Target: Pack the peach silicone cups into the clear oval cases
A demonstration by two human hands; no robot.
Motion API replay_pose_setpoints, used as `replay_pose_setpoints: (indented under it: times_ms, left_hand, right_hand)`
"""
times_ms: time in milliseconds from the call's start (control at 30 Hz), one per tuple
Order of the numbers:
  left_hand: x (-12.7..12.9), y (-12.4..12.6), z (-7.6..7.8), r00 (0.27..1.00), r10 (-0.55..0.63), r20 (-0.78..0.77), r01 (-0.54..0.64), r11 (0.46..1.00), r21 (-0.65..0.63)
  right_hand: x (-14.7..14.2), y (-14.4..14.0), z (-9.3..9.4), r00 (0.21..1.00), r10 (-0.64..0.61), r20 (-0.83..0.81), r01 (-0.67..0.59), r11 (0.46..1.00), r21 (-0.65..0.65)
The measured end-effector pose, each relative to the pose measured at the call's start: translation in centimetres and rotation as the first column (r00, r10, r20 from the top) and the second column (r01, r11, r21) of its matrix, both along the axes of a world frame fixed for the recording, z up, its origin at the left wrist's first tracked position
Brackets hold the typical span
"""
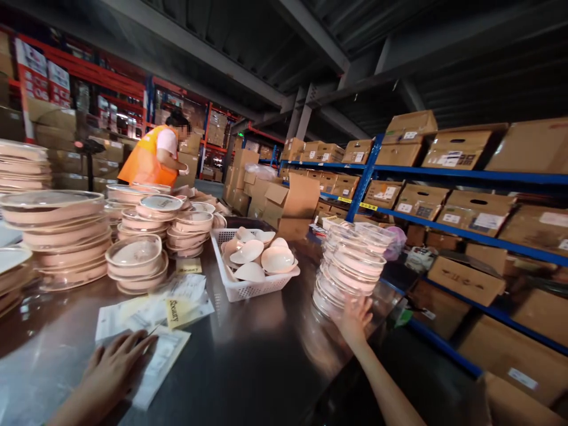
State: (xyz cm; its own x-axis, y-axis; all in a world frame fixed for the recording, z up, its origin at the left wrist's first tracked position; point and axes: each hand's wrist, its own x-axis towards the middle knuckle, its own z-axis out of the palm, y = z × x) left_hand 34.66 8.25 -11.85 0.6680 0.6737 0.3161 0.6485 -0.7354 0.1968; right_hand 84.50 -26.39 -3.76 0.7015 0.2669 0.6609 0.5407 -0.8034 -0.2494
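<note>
1. The left hand (113, 362) is cut off by the bottom edge at the wrist, and its fingertips blur into the papers, so where exactly they end is hard to make out.
2. The print on the paper leaflets (153, 316) is too small to read, apart from a yellow label card (177, 312) whose lettering is only half legible.
3. The stack of clear plastic trays (348, 269) is see-through and glary; where one tray ends and the next begins cannot be told.
4. The right forearm runs out of the bottom of the view, and the dark steel table (248, 361) beneath it throws back smeared reflections.
5. Left hand: flat, palm down, fingers spread and extended, resting on the near corner of the leaflets. It grasps nothing, only presses.
6. Right hand (355, 319): open, fingers splayed upward, fingertips touching the lowest trays of the clear stack. No closed grip is seen.
7. The clear stack stands at the table's right edge, directly beyond the right hand and leaning slightly.
8. Between the two hands, further back, sits a white basket (248, 289) holding pale pink cups (277, 258).
9. Piles of lidded pink trays (62, 236) crowd the left side, well apart from the left hand.
10. A person in an orange vest (148, 158) is bent over at the table's far end.
</note>
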Motion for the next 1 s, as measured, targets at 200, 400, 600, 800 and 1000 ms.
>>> replay_pose_setpoints:
  times_ms: [200, 400, 600, 800, 1000]
  left_hand:
    - [-0.5, 1.4, -1.2, 0.999, -0.034, -0.002, 0.034, 0.999, -0.019]
    - [-0.5, 1.4, -1.2, 1.000, -0.021, 0.019, 0.021, 1.000, 0.000]
    - [0.2, -2.1, 3.8, 1.000, 0.024, 0.015, -0.023, 0.998, -0.061]
    - [2.4, -5.9, 8.1, 0.996, -0.052, -0.069, 0.045, 0.995, -0.087]
    - [2.7, -6.4, 7.7, 0.997, -0.080, -0.022, 0.078, 0.995, -0.067]
  right_hand:
    - [1.1, 4.3, 0.1, 0.997, -0.075, 0.021, 0.078, 0.979, -0.189]
    - [3.2, 6.7, 1.2, 1.000, 0.007, 0.030, -0.002, 0.984, -0.177]
    - [2.5, 14.4, 6.9, 0.987, 0.155, 0.041, -0.148, 0.979, -0.138]
    - [-12.6, 28.3, 12.2, 0.717, 0.655, 0.239, -0.572, 0.748, -0.337]
    - [-30.5, 36.7, 9.4, 0.333, 0.942, -0.037, -0.802, 0.262, -0.537]
